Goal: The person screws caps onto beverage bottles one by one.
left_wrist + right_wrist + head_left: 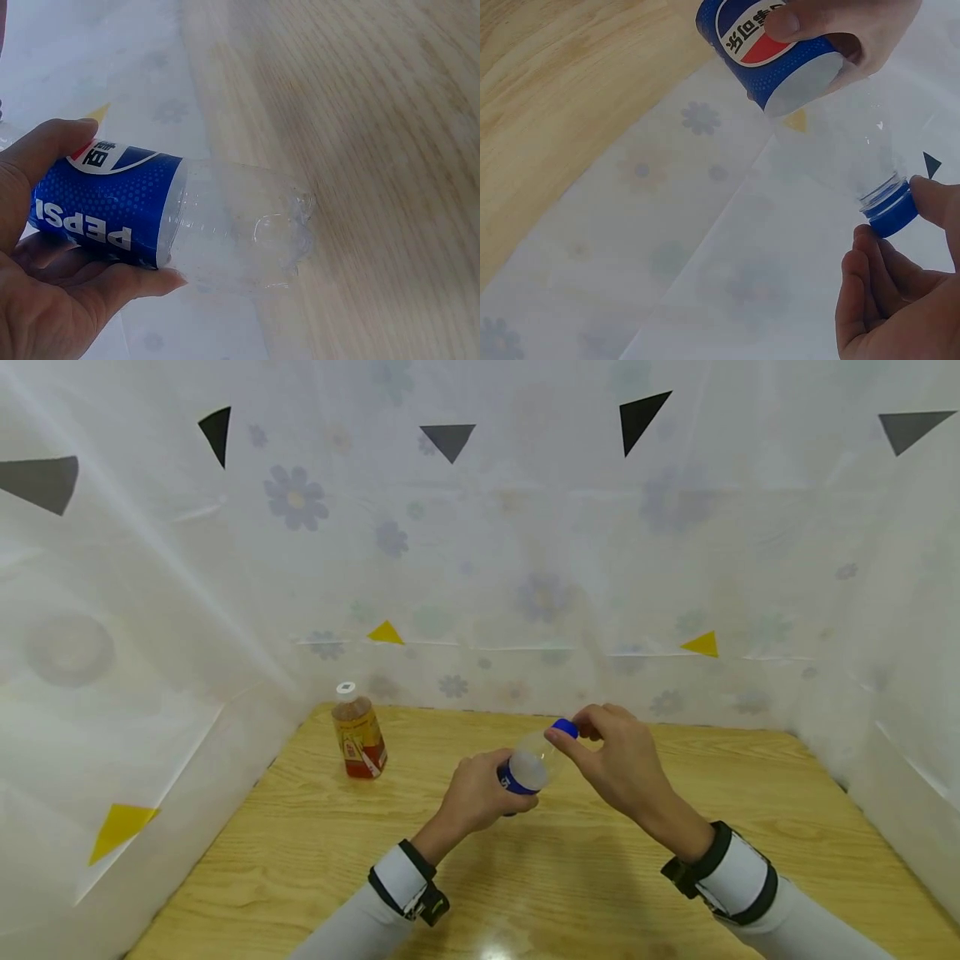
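A clear plastic Pepsi bottle (pixel 232 225) with a blue label (pixel 105 202) is held tilted above the table, and no liquid shows inside. My left hand (pixel 477 792) grips it round the label, thumb on one side and fingers on the other. At the neck, my right hand (pixel 618 760) pinches the blue cap (pixel 893 213) between thumb and fingertips. The cap sits on the bottle's mouth, with the clear neck ring just below it in the right wrist view.
A bottle of reddish-brown drink (pixel 360 735) with a white cap stands at the table's back left. The wooden table (pixel 300 852) is enclosed by pale flowered sheeting (pixel 480 552) at the back and sides, marked with black and yellow triangles.
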The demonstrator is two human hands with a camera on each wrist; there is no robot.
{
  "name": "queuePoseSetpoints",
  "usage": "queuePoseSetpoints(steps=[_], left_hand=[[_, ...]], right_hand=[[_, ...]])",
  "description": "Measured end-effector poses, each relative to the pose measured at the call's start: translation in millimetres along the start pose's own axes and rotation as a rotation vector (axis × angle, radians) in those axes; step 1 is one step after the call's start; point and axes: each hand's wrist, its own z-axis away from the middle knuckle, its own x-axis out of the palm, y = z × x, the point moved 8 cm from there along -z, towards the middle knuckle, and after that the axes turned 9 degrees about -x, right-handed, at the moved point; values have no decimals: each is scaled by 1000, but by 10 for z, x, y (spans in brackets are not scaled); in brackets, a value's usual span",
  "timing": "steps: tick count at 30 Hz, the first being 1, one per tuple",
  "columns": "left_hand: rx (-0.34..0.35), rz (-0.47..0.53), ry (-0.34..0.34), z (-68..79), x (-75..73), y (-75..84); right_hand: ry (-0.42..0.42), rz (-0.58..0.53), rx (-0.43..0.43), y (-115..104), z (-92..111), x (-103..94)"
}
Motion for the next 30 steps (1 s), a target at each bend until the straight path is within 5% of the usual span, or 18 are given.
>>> queuePoseSetpoints(steps=[10,19,30], left_hand=[[-2,-23,-6,-8,16,16],[0,-28,-13,-3,26,22],[-7,-27,-6,-22,28,5]], right_hand=[[-27,7,46,35,30,0],[-237,-2,165,61,75,58],[-268,-61,69,-97,56,12]])
